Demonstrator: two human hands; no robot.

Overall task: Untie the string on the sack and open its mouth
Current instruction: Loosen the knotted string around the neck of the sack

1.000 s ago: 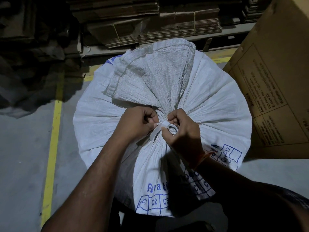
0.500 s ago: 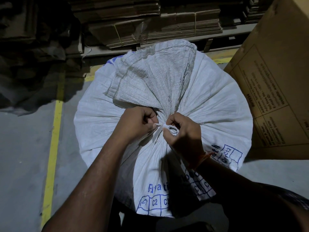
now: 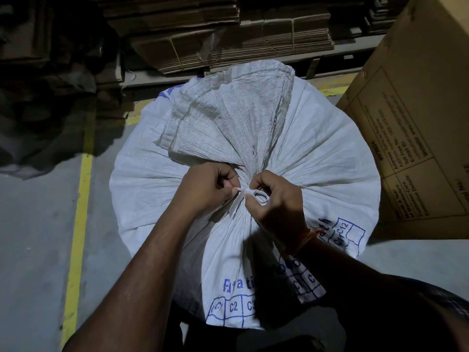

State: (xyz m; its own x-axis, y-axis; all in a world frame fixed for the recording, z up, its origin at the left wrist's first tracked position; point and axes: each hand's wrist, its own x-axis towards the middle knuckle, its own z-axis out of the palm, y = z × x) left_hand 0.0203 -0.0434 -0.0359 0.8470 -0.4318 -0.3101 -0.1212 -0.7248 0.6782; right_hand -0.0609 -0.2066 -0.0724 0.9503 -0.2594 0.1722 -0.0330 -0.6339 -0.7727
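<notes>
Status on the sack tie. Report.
Left hand and right hand both pinching the string at the neck. Knot not yet undone, sack mouth gathered shut. Nothing blocking.

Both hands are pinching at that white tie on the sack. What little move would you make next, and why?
Probably draw the two hands apart to slip the knot. The left hand pinches one end of the string, the right hand holds its loop, and the sack is still gathered tight at the neck, so the mouth cannot open until the tie loosens.
</notes>
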